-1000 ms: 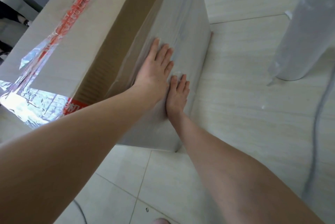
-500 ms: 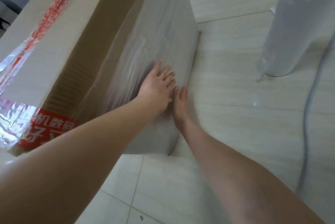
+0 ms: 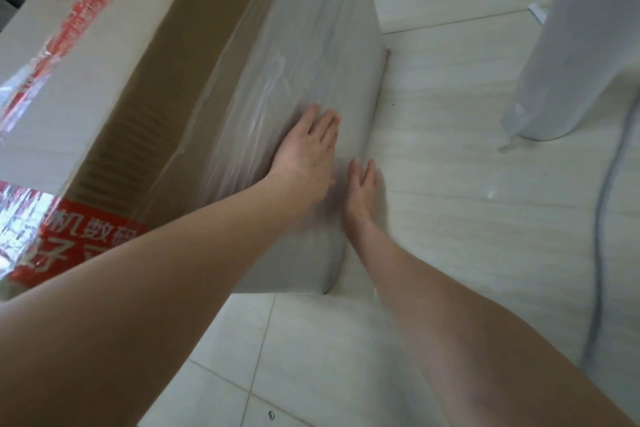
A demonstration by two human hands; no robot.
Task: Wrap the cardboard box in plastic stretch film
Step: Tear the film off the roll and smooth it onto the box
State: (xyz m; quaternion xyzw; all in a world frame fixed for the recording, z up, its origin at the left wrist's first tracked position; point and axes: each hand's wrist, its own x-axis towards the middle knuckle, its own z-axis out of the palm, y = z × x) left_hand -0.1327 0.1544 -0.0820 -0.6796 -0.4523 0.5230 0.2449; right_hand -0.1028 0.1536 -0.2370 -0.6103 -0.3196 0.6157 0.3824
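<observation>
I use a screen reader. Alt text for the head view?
A person's left hand and right hand press flat on the film-covered side of a cardboard box on a tiled floor. A roll of stretch film stands upright at right.

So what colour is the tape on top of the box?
The tape is red with white characters, best seen in the head view.

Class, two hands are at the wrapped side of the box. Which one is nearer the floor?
The right hand, down by the cardboard box's bottom edge; the left hand lies flat higher up on the stretch film.
</observation>
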